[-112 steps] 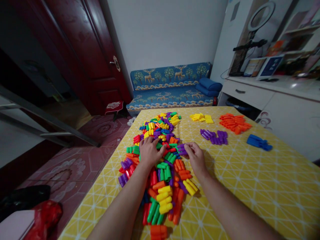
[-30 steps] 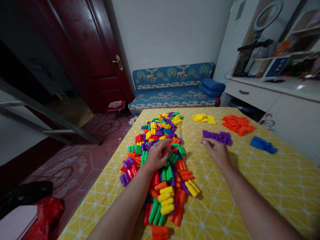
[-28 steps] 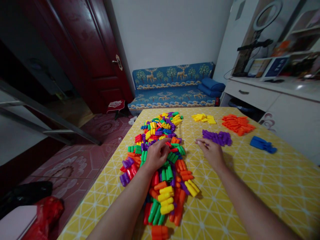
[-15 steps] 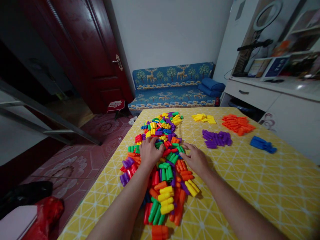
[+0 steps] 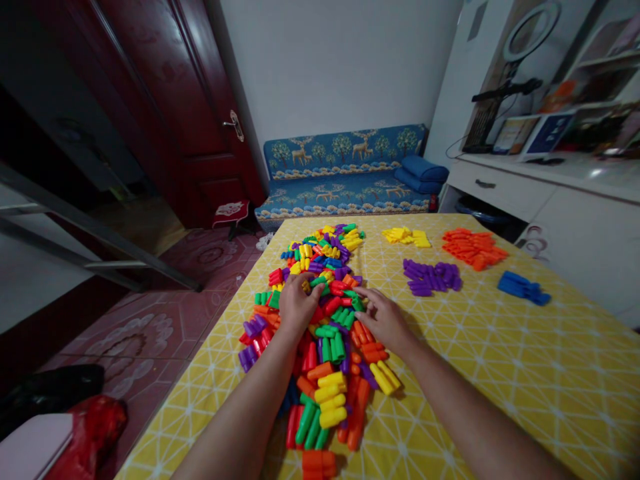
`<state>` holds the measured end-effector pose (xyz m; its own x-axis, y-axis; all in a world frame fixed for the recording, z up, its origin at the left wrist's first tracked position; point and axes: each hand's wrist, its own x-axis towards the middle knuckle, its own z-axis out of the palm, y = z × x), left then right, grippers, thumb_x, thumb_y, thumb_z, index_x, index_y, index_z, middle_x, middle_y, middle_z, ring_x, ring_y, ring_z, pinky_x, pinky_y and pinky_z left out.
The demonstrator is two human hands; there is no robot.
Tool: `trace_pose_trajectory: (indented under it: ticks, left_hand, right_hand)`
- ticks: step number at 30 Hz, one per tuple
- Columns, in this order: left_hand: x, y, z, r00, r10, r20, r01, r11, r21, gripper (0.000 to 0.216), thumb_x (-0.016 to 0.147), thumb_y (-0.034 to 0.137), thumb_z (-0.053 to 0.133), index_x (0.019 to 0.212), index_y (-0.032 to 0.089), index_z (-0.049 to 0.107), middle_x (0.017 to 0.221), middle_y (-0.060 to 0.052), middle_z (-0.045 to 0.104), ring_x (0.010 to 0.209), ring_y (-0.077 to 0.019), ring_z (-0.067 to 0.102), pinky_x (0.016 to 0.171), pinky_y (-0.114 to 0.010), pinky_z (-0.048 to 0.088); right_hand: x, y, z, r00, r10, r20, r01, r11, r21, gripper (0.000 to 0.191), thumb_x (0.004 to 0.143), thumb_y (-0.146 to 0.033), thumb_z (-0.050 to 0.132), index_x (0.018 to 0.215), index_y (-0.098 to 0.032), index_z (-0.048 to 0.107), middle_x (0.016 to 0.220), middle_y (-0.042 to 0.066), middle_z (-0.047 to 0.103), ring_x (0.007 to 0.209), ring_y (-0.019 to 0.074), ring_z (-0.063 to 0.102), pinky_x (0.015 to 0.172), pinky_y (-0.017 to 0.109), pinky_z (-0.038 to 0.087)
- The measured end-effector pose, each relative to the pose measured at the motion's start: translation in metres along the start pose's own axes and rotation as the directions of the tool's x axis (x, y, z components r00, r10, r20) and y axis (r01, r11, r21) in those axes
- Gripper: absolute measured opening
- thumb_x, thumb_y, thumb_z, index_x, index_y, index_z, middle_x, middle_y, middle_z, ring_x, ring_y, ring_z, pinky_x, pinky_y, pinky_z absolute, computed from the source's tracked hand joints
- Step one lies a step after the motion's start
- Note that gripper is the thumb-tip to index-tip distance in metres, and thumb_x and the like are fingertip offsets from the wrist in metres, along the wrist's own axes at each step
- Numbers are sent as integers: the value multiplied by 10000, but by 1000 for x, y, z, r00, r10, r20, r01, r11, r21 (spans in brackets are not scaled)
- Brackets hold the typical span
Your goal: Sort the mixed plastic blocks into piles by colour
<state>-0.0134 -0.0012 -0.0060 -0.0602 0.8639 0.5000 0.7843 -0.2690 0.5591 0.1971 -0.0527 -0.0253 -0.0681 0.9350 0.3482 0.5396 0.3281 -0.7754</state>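
A long heap of mixed plastic blocks [image 5: 320,320] in red, green, yellow, purple, orange and blue lies on the yellow patterned table [image 5: 500,373]. My left hand [image 5: 297,303] rests on the heap's middle, fingers curled down into the blocks near a green one. My right hand [image 5: 381,319] lies on the heap's right edge, fingers spread over green and orange blocks, holding nothing that I can see. To the right lie sorted groups: purple blocks [image 5: 431,277], yellow blocks [image 5: 405,235], orange blocks [image 5: 473,245] and blue blocks [image 5: 523,287].
A blue patterned sofa [image 5: 345,177] stands beyond the table's far edge. A dark red door [image 5: 195,113] is at the left. White cabinets [image 5: 550,200] with a ring light [image 5: 525,33] line the right. A red bag [image 5: 93,427] lies on the floor at lower left.
My right hand left the purple group, where it had set down purple blocks, and came back left onto the heap. My left hand shifted slightly up the heap.
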Motion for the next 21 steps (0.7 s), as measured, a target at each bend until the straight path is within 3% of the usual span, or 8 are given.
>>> trace_pose_trajectory:
  ticks: [6, 10, 13, 18, 21]
  left_hand:
    - [2, 0, -1, 998, -1, -69, -5, 996, -87, 135, 821, 251, 636, 920, 221, 723, 860, -43, 621, 811, -201, 625, 711, -305, 494]
    - [2, 4, -4, 971, 67, -228, -125, 960, -251, 110, 858, 205, 584, 850, 206, 694, 851, -39, 645, 848, -189, 630, 780, -314, 502]
    - [3, 3, -4, 952, 91, -293, -172, 949, -264, 84, 867, 243, 596, 875, 200, 668, 887, -44, 659, 894, -195, 630, 831, -334, 501]
    - [5, -5, 2, 987, 38, -153, -82, 954, -287, 206, 854, 265, 602, 1040, 189, 651, 1032, -76, 690, 1000, -230, 639, 871, -376, 517]
    - [4, -6, 3, 991, 134, 2, -127, 945, -303, 363, 828, 254, 623, 1186, 195, 617, 1142, -84, 675, 1066, -241, 627, 922, -393, 512]
  right_hand:
    - [1, 8, 1, 1000, -17, 9, 18, 998, -54, 485, 776, -172, 595, 1250, -273, 582, 951, 11, 618, 653, 124, 530, 644, 266, 478]
    - [0, 9, 1, 1000, -1, -1, 1, 999, 38, 491, 797, -187, 573, 1279, -279, 553, 1108, 47, 599, 662, 116, 558, 620, 265, 498]
    - [0, 14, 4, 1000, 14, -12, -13, 997, 76, 478, 800, -201, 580, 1270, -285, 553, 1127, 49, 596, 672, 118, 573, 606, 265, 511]
    - [1, 20, 6, 1000, 16, -15, -15, 998, 57, 454, 799, -215, 590, 1247, -286, 565, 1028, 28, 609, 670, 124, 562, 604, 263, 509]
    - [1, 19, 6, 1000, 8, -10, -7, 999, 45, 428, 800, -222, 586, 1224, -277, 581, 1015, 27, 606, 665, 121, 554, 597, 253, 498]
